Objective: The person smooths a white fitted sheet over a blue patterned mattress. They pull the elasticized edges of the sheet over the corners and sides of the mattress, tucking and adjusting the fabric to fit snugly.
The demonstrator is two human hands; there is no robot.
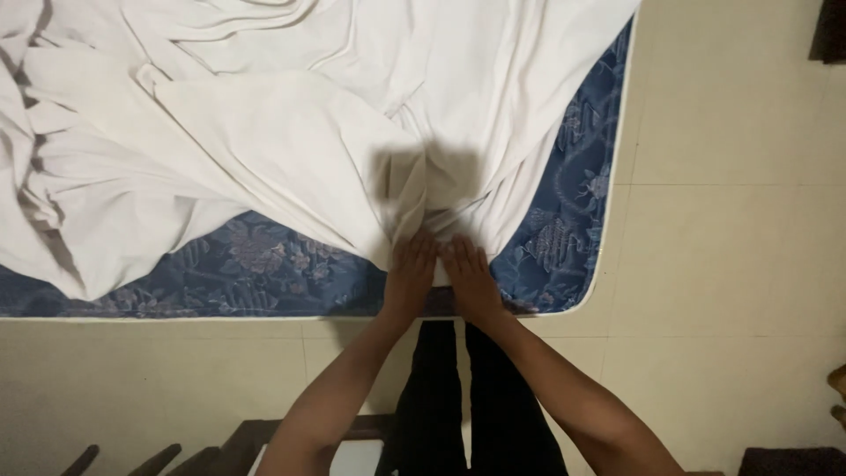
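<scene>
A crumpled white sheet covers most of a blue floral mattress. A gathered fold of the sheet comes down to the mattress's near edge. My left hand and my right hand lie side by side on that fold, palms down, fingers pointing away from me. Both press on the cloth close to the mattress edge. Whether the fingers grip the cloth underneath cannot be told. My dark trouser legs show below, between my forearms.
The mattress lies on a pale tiled floor, its rounded corner at the right. Dark wooden furniture stands at the bottom left. Dark objects sit at the top right and bottom right corners.
</scene>
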